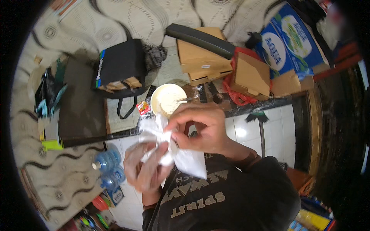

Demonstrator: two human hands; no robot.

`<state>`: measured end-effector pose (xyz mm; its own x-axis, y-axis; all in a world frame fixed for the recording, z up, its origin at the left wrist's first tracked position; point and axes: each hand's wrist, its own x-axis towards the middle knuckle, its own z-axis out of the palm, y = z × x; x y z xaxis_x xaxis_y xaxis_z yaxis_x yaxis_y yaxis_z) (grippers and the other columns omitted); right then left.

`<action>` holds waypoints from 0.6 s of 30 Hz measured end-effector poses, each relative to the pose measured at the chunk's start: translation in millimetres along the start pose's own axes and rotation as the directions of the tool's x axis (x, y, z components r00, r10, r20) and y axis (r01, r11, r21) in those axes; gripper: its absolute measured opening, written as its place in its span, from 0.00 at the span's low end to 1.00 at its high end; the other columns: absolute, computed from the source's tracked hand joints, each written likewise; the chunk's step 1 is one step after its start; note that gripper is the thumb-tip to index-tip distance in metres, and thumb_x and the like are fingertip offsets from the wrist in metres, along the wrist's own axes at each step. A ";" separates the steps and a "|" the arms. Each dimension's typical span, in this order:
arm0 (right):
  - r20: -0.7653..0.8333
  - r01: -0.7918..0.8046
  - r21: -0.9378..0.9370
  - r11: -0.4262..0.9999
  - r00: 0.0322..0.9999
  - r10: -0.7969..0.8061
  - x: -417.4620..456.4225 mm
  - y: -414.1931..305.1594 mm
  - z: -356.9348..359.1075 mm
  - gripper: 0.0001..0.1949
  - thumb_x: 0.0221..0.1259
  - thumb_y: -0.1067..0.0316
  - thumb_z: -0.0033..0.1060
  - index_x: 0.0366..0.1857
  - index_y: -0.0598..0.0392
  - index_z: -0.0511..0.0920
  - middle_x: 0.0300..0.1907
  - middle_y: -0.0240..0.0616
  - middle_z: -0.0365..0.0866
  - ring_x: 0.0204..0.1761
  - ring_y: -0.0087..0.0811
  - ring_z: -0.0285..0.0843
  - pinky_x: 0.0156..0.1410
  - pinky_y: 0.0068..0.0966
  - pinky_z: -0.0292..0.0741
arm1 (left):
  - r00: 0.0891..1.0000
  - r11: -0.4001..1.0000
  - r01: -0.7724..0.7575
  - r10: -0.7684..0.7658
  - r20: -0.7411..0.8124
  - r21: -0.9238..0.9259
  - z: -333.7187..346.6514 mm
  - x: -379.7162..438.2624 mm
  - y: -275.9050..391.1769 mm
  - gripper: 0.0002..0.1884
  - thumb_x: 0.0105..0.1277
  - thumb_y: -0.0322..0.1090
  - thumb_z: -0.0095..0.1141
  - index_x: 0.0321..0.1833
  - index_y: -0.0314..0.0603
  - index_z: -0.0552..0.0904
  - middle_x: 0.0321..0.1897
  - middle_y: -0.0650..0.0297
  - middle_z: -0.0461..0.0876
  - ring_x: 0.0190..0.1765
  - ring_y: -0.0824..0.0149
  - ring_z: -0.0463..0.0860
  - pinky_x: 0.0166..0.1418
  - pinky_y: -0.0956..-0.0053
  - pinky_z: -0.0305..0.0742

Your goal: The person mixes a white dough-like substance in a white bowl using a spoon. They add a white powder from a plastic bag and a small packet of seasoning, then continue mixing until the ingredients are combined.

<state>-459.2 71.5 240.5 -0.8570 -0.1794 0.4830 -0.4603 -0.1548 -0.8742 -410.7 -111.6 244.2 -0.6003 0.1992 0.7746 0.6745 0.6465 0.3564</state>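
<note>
A white plastic bag (192, 164) is in both my hands, held up in front of my chest. Thumb and forefinger of my right hand (206, 127) pinch its gathered neck. My left hand (147, 167), blurred and with a whitish look, grips the bag from below on the other side. The bag's lower corner hangs down over my dark shirt; its contents cannot be made out. Just beyond the hands stands a cream bowl (153, 99) of pale powder, with a metal spoon (183, 100) resting in it. A small red sachet (143, 107) lies left of the bowl.
A black bag (122, 62) stands at the back left. Cardboard boxes (199, 56), a long dark case (202, 40) and a red plastic bag (242, 96) are at the back right. Blue water bottles (107, 160) lie low on the left. A small dark container (217, 98) sits right of the bowl.
</note>
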 end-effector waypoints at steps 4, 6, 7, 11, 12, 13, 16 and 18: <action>-0.223 -0.173 -0.211 0.962 0.967 0.124 -29.1 24.4 -12.4 0.07 0.54 0.76 0.69 0.37 0.60 0.85 0.33 0.36 0.86 0.30 0.19 0.81 0.31 0.17 0.76 | 0.983 0.997 0.011 0.005 0.183 -0.083 42.4 8.6 -15.2 0.15 0.51 0.32 0.73 0.43 0.40 0.88 0.37 0.60 0.84 0.39 0.60 0.85 0.42 0.67 0.81; -0.297 -0.210 -0.336 0.918 0.949 0.109 -44.0 27.0 -22.9 0.07 0.56 0.73 0.69 0.38 0.59 0.84 0.33 0.37 0.85 0.32 0.21 0.84 0.33 0.19 0.78 | 0.952 0.987 0.002 0.048 0.303 -0.161 58.9 10.3 -20.4 0.16 0.51 0.30 0.72 0.43 0.39 0.87 0.38 0.60 0.85 0.39 0.60 0.86 0.43 0.68 0.81; -0.325 -0.227 -0.377 0.898 0.940 0.101 -52.5 28.9 -24.8 0.07 0.55 0.74 0.69 0.38 0.59 0.85 0.32 0.36 0.85 0.31 0.21 0.83 0.33 0.19 0.77 | 0.934 0.980 0.011 0.061 0.353 -0.199 65.6 5.8 -23.3 0.15 0.51 0.30 0.71 0.44 0.39 0.86 0.39 0.60 0.85 0.39 0.59 0.86 0.43 0.67 0.81; -0.399 -0.282 -0.486 0.827 0.914 0.077 -88.3 40.4 -27.5 0.07 0.55 0.76 0.68 0.38 0.60 0.85 0.32 0.34 0.85 0.32 0.21 0.80 0.35 0.20 0.77 | 0.853 0.930 0.030 0.167 0.495 -0.365 81.5 -11.0 -36.3 0.14 0.55 0.24 0.67 0.46 0.39 0.87 0.41 0.58 0.86 0.42 0.56 0.86 0.45 0.66 0.81; -0.431 -0.298 -0.441 0.847 0.898 0.091 -97.6 45.7 -25.0 0.07 0.55 0.76 0.68 0.38 0.60 0.85 0.32 0.35 0.84 0.32 0.22 0.80 0.35 0.21 0.77 | 0.841 0.902 0.010 0.225 0.492 -0.431 85.2 -14.6 -44.1 0.14 0.56 0.23 0.66 0.47 0.39 0.87 0.41 0.57 0.86 0.42 0.56 0.86 0.46 0.66 0.81; -0.460 -0.307 -0.393 0.866 0.882 0.104 -106.2 50.4 -21.7 0.07 0.55 0.76 0.68 0.38 0.60 0.85 0.32 0.35 0.84 0.32 0.22 0.80 0.35 0.21 0.77 | 0.828 0.871 -0.007 0.281 0.486 -0.491 87.4 -18.1 -51.6 0.14 0.56 0.22 0.65 0.47 0.39 0.87 0.42 0.57 0.86 0.43 0.56 0.87 0.46 0.66 0.81; -0.544 -0.343 -0.107 0.933 0.806 0.234 -132.0 73.4 -7.7 0.05 0.60 0.75 0.67 0.37 0.62 0.84 0.33 0.34 0.83 0.32 0.21 0.79 0.35 0.20 0.77 | 0.789 0.771 0.096 0.327 0.520 -0.630 97.5 -37.5 -71.8 0.15 0.58 0.20 0.63 0.48 0.39 0.87 0.42 0.55 0.87 0.44 0.56 0.87 0.49 0.67 0.81; -0.588 -0.374 0.075 0.925 0.732 0.344 -153.2 96.0 6.8 0.05 0.63 0.74 0.66 0.37 0.64 0.84 0.34 0.34 0.83 0.32 0.21 0.80 0.35 0.20 0.78 | 0.742 0.750 0.150 0.344 0.575 -0.644 100.5 -54.9 -87.2 0.15 0.58 0.19 0.62 0.48 0.38 0.87 0.43 0.54 0.87 0.46 0.56 0.88 0.51 0.67 0.82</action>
<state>-370.6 77.5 83.0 -0.9219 0.3867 0.0238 -0.0880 -0.1492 -0.9849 -479.8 -104.9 118.1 -0.4603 0.7938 0.3976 0.6928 0.0411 0.7200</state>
